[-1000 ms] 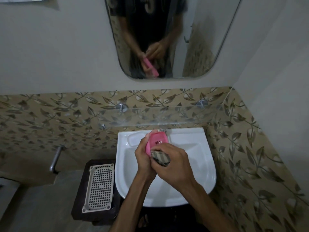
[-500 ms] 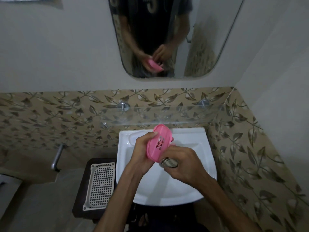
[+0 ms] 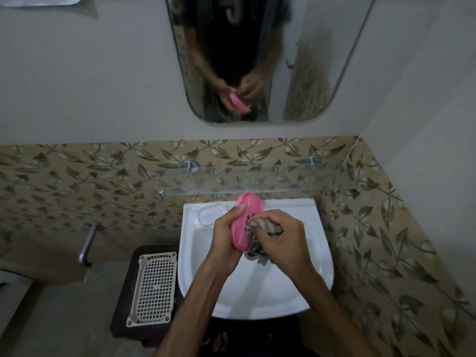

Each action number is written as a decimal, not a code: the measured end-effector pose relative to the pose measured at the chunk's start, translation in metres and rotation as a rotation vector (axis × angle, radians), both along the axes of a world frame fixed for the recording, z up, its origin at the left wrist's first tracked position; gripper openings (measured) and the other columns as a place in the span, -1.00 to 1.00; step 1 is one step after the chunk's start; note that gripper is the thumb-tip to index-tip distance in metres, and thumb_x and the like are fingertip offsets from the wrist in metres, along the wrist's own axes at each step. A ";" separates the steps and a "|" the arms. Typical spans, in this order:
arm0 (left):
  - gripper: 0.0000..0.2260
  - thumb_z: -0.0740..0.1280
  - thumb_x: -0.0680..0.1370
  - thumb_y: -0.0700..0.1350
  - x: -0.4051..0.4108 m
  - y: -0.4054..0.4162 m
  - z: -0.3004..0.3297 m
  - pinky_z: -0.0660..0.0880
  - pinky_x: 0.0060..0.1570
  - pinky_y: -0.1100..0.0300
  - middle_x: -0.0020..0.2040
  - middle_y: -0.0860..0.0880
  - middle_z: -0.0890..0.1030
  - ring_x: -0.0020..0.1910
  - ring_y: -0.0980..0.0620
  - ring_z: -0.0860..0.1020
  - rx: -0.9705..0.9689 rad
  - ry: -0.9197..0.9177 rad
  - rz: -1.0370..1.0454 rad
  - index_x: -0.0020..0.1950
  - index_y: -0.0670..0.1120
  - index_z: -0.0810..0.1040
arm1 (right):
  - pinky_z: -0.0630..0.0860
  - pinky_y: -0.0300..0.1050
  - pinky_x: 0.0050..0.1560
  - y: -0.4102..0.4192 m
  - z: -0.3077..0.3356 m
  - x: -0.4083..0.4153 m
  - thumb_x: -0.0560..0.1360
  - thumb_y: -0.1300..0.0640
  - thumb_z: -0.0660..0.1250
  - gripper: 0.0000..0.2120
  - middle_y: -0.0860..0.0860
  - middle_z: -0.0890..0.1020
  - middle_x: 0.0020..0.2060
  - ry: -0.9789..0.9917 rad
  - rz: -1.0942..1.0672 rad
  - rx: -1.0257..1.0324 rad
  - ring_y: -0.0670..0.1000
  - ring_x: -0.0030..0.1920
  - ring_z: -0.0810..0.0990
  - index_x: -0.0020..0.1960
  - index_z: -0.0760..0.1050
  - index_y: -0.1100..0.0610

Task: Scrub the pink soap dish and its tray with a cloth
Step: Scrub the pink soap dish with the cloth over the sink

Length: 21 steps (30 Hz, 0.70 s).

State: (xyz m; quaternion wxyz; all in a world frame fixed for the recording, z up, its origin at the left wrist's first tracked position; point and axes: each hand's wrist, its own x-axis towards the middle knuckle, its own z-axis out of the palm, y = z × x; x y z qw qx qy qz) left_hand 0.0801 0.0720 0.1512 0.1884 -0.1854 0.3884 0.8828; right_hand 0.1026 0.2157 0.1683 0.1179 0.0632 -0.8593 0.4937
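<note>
While the left hand grips the pink soap dish along its left edge, fingers curled round the rim and thumb up near the top, the dish stands tilted on its side over the white sink, its perforated face turned toward the right hand. That hand is closed round a bunched striped cloth, which is pressed against the lower right part of the dish's holed face; a loose end of the cloth hangs just below the knuckles. The two hands sit close together, with the dish between them and the cloth touching it. On the sink's back left corner lies a white rectangular recess, just left of the left hand's fingertips. Left of the sink, a white grid tray lies flat on a dark stool, well apart from both hands. Above, a mirror reflects the hands and the pink dish, and a glass shelf runs along the leaf-patterned tiles.
</note>
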 end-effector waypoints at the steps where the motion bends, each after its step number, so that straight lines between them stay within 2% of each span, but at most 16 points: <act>1: -0.47 0.42 0.54 -0.02 0.001 0.002 0.000 0.64 0.09 -0.07 0.23 -0.39 0.65 0.08 -0.24 0.69 -0.010 -0.002 0.004 0.39 -0.33 0.55 | 0.66 -0.06 -0.05 -0.001 -0.001 0.000 0.41 0.29 0.54 -0.79 -0.09 0.74 -0.12 -0.015 -0.020 -0.018 -0.12 -0.12 0.69 -0.01 0.74 0.06; 3: -0.45 0.41 0.54 0.00 0.004 0.003 -0.002 0.67 0.06 -0.05 0.21 -0.37 0.66 0.06 -0.24 0.69 0.009 -0.024 0.007 0.41 -0.33 0.53 | 0.65 -0.10 -0.07 -0.009 0.000 0.008 0.39 0.26 0.55 -0.78 -0.13 0.73 -0.12 0.022 0.073 0.002 -0.14 -0.12 0.68 -0.01 0.74 0.03; 5: -0.48 0.41 0.54 0.04 0.006 0.002 -0.005 0.66 0.11 -0.05 0.20 -0.34 0.66 0.08 -0.24 0.69 0.035 -0.039 -0.009 0.33 -0.34 0.61 | 0.64 -0.15 -0.03 -0.013 0.000 0.012 0.38 0.27 0.55 -0.76 -0.12 0.74 -0.10 0.084 0.156 0.044 -0.17 -0.09 0.68 0.01 0.74 0.04; 9: -0.52 0.40 0.55 0.07 0.006 0.006 -0.007 0.67 0.11 -0.07 0.23 -0.37 0.66 0.11 -0.26 0.70 0.065 -0.027 0.010 0.23 -0.32 0.69 | 0.67 -0.12 -0.02 -0.009 -0.004 0.006 0.46 0.26 0.55 -0.82 -0.09 0.73 -0.10 0.035 -0.087 -0.048 -0.17 -0.09 0.68 0.01 0.72 0.06; 13: -0.41 0.30 0.62 0.19 0.007 0.004 -0.010 0.53 0.28 -0.14 0.27 -0.35 0.63 0.18 -0.26 0.64 0.073 -0.060 0.008 0.30 -0.33 0.64 | 0.60 -0.25 0.11 -0.018 -0.004 0.018 0.44 0.21 0.50 -0.83 -0.09 0.75 -0.05 0.149 0.164 0.051 -0.16 -0.01 0.69 0.02 0.73 0.06; 14: -0.39 0.28 0.64 0.20 0.008 0.004 -0.010 0.56 0.24 -0.15 0.30 -0.37 0.61 0.19 -0.28 0.62 0.067 -0.061 0.016 0.35 -0.34 0.60 | 0.63 -0.23 0.08 -0.015 -0.004 0.011 0.45 0.21 0.51 -0.83 -0.06 0.75 -0.04 0.140 0.140 0.037 -0.14 -0.03 0.70 0.03 0.73 0.08; 16: -0.38 0.25 0.64 0.20 0.008 0.007 -0.009 0.66 0.00 -0.11 0.29 -0.37 0.60 0.12 -0.30 0.64 0.038 -0.043 0.027 0.40 -0.32 0.56 | 0.68 -0.15 0.06 -0.008 -0.006 -0.002 0.48 0.23 0.55 -0.82 0.00 0.75 -0.02 0.097 -0.056 -0.002 -0.07 -0.06 0.70 0.07 0.72 0.12; 18: -0.45 0.28 0.61 0.18 0.009 0.011 -0.010 0.69 -0.06 -0.06 0.24 -0.33 0.66 0.07 -0.25 0.70 0.037 -0.030 0.039 0.29 -0.26 0.67 | 0.68 -0.12 0.05 -0.006 -0.007 -0.007 0.48 0.23 0.56 -0.81 0.01 0.72 -0.01 0.060 -0.195 -0.009 -0.06 -0.05 0.68 0.08 0.71 0.12; 19: -0.49 0.30 0.59 0.17 0.009 0.011 -0.011 0.69 -0.03 -0.04 0.20 -0.31 0.68 0.05 -0.21 0.71 0.045 -0.029 0.047 0.21 -0.24 0.72 | 0.67 -0.15 0.04 -0.010 -0.008 -0.003 0.48 0.22 0.56 -0.81 -0.02 0.70 -0.01 0.067 -0.168 0.001 -0.08 -0.04 0.66 0.08 0.71 0.09; 21: -0.52 0.31 0.60 0.15 0.010 0.007 -0.014 0.68 0.00 -0.01 0.12 -0.27 0.70 0.01 -0.17 0.72 0.050 -0.039 0.055 0.15 -0.24 0.75 | 0.63 -0.22 0.04 -0.020 -0.010 0.010 0.44 0.22 0.55 -0.79 -0.06 0.69 -0.01 0.098 0.025 0.046 -0.13 -0.01 0.65 0.06 0.71 0.05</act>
